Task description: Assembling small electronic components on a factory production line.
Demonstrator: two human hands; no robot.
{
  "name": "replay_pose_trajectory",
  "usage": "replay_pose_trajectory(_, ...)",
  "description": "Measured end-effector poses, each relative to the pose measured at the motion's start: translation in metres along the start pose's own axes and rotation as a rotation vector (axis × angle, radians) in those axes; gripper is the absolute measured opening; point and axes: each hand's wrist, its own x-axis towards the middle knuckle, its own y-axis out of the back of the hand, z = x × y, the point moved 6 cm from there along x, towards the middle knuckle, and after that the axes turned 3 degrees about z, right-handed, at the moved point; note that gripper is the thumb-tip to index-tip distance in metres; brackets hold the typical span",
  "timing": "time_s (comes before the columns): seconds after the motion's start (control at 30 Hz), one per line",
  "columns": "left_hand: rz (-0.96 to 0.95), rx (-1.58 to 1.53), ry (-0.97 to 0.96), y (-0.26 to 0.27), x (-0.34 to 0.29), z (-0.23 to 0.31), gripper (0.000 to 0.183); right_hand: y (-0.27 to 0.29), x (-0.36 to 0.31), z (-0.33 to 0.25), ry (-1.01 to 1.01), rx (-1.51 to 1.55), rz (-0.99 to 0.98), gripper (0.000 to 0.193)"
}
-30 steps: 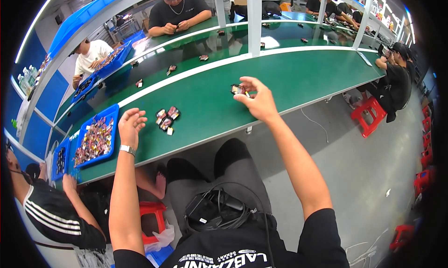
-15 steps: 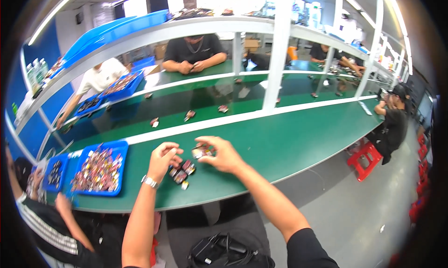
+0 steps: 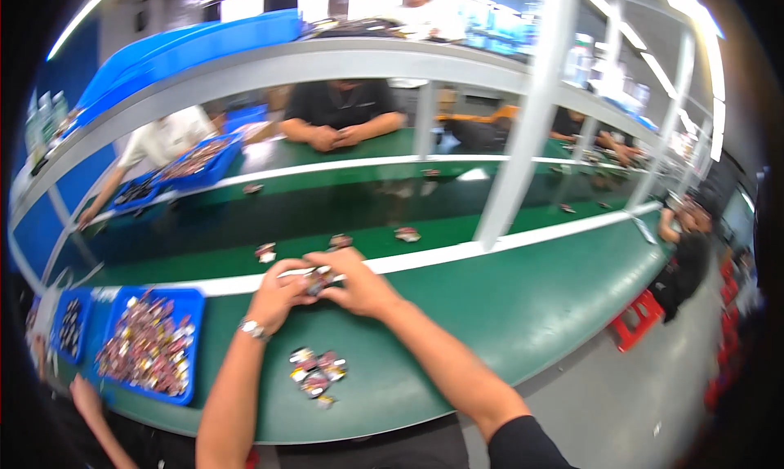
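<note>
Over the far part of the green table (image 3: 457, 322), my left hand (image 3: 276, 297) and my right hand (image 3: 357, 283) meet. Between their curled fingers is a small reddish-brown and silver part (image 3: 319, 282); blur hides its exact kind, and both hands grip it. A watch with a metal band sits on my left wrist. Nearer to me, between my forearms, lies a small pile of similar parts (image 3: 317, 377), brown, silver and yellow.
On the left, a blue tray (image 3: 198, 314) holds many similar parts, beside a smaller blue tray (image 3: 57, 326) of dark pieces. A white rail (image 3: 425, 259) and a slanted post (image 3: 523, 158) border a dark belt carrying scattered parts. Co-workers sit across and at both sides.
My hands have moved forward and come together around the small part, which was in my right hand alone. The loose pile now lies uncovered nearer to me; the whole view has shifted.
</note>
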Motion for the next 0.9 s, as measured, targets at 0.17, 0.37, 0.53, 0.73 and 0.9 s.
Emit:
replay_pose_trajectory(0.17, 0.034, -0.111, 0.033, -0.008, -0.001, -0.008, 0.040, 0.001, -0.014, 0.005, -0.185, -0.038, 0.097, 0.049)
replay_pose_trajectory(0.37, -0.007, -0.063, 0.058, -0.009, -0.006, -0.012, 0.039, -0.011, -0.015, 0.007, -0.190, -0.028, 0.153, 0.030)
replay_pose_trajectory(0.53, -0.062, 0.067, 0.108, -0.015, -0.009, -0.009, 0.038, -0.010, -0.019, 0.008, -0.193, -0.004, 0.166, 0.025)
replay_pose_trajectory(0.73, -0.050, -0.043, 0.049, -0.014, -0.006, -0.015, 0.036, -0.007, -0.015, -0.001, -0.051, -0.244, 0.137, 0.021)
replay_pose_trajectory(0.9, -0.045, -0.075, 0.050, -0.013, -0.005, -0.018, 0.034, -0.011, -0.019, 0.003, -0.071, -0.217, 0.017, 0.015)
